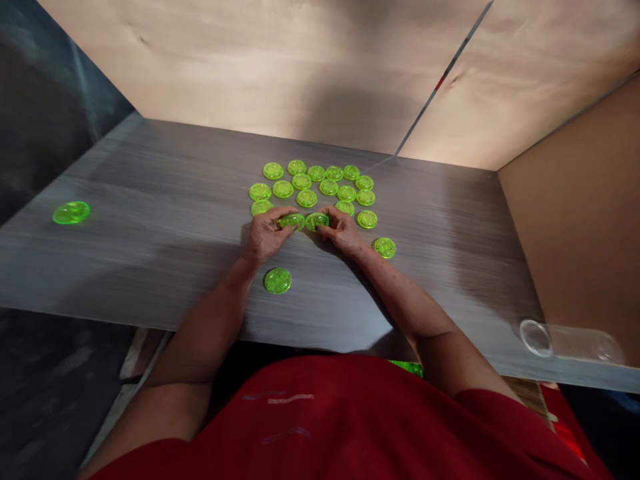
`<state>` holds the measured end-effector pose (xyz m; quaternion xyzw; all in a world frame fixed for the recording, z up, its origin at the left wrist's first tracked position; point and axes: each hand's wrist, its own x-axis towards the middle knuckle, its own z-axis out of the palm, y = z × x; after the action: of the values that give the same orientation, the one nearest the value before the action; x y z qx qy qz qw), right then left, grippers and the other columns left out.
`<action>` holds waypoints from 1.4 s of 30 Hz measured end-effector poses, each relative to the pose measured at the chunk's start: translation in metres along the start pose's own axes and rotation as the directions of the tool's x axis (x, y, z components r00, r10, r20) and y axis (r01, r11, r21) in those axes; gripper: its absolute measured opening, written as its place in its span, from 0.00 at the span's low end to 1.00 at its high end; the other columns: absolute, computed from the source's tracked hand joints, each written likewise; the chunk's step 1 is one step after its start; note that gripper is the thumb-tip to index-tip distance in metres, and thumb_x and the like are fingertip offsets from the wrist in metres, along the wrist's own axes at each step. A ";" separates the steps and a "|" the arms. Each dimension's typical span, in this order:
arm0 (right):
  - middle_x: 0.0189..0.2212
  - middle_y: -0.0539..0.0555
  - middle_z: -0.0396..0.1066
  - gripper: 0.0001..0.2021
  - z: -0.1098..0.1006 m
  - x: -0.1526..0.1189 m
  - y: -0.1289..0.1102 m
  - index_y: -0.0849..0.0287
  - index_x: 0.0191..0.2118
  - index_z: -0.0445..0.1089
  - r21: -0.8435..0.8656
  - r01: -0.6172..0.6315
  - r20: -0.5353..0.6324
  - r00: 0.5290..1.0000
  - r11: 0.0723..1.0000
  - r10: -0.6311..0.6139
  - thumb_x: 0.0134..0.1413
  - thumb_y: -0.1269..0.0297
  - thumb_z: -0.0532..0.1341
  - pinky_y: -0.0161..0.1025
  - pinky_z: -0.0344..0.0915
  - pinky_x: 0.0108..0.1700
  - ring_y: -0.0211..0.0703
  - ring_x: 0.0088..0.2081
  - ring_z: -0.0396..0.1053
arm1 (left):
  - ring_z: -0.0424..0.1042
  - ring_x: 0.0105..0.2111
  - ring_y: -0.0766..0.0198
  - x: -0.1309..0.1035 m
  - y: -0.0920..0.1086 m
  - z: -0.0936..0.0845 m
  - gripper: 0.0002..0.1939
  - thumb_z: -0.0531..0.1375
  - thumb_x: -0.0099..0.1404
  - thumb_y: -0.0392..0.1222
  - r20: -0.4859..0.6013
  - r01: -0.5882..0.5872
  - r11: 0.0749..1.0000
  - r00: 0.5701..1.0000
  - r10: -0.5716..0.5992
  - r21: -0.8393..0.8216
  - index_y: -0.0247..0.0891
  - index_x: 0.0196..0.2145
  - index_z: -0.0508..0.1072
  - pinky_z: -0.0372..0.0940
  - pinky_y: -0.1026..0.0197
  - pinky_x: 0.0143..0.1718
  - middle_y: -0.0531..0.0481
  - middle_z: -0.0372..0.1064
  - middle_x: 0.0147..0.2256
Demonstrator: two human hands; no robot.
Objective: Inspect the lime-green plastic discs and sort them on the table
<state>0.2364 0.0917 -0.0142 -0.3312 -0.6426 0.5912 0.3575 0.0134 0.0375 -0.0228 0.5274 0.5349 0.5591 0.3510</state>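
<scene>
Presumably light, stiff and slippery, a translucent green disc point(298, 221) and its twin point(315, 221) are inviting rim grips just nearside of the disc cluster point(301, 181). The left hand point(263, 236) and right hand point(346, 235) are pinching one each.

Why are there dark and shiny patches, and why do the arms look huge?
Head view: shadows darken the gray tabletop and wooden panel; pale glare sits near the tabletop's front edge; the arms are close, likely stretched by a wide lens.
</scene>
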 end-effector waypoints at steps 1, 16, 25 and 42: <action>0.36 0.49 0.69 0.22 0.000 0.000 0.000 0.54 0.43 0.70 -0.007 -0.002 -0.005 1.000 1.000 0.001 0.52 0.48 0.77 0.38 0.63 0.37 0.42 0.37 0.64 | 0.87 0.45 0.51 0.000 0.000 0.000 0.22 0.78 0.54 0.53 0.004 0.000 1.000 1.000 0.000 -0.007 0.42 0.44 0.89 0.84 0.53 0.48 0.44 0.89 0.47; 0.30 0.46 0.69 0.14 -0.001 0.000 0.003 0.54 0.43 0.70 -0.021 -0.018 -0.025 1.000 1.000 0.018 0.51 0.59 0.70 0.37 0.62 0.32 0.40 0.29 0.63 | 0.88 0.46 0.52 -0.001 -0.003 0.000 0.26 0.79 0.54 0.55 0.035 0.005 0.998 0.999 -0.003 -0.065 0.40 0.48 0.88 0.85 0.53 0.48 0.42 0.88 0.48; 0.28 0.46 0.69 0.11 0.000 0.003 0.007 0.53 0.38 0.71 -0.046 0.031 -0.077 0.996 0.998 -0.035 0.49 0.58 0.69 0.37 0.63 0.33 0.41 0.31 0.64 | 0.83 0.32 0.60 -0.002 0.001 -0.004 0.29 0.80 0.55 0.56 0.062 0.026 0.996 0.998 -0.021 -0.090 0.37 0.49 0.86 0.82 0.60 0.33 0.47 0.85 0.38; 0.36 0.51 0.75 0.12 -0.007 0.001 0.008 0.56 0.44 0.76 -0.374 0.137 -0.137 0.970 0.917 -0.201 0.53 0.63 0.67 0.41 0.68 0.44 0.45 0.38 0.70 | 0.85 0.49 0.54 -0.013 0.019 -0.015 0.13 0.70 0.66 0.40 0.003 -0.344 0.901 0.935 0.356 0.265 0.41 0.48 0.88 0.82 0.55 0.52 0.45 0.87 0.47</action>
<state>0.2412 0.0969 -0.0221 -0.3843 -0.7335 0.3984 0.3944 0.0045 0.0182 -0.0052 0.6434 0.5082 0.5497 0.1602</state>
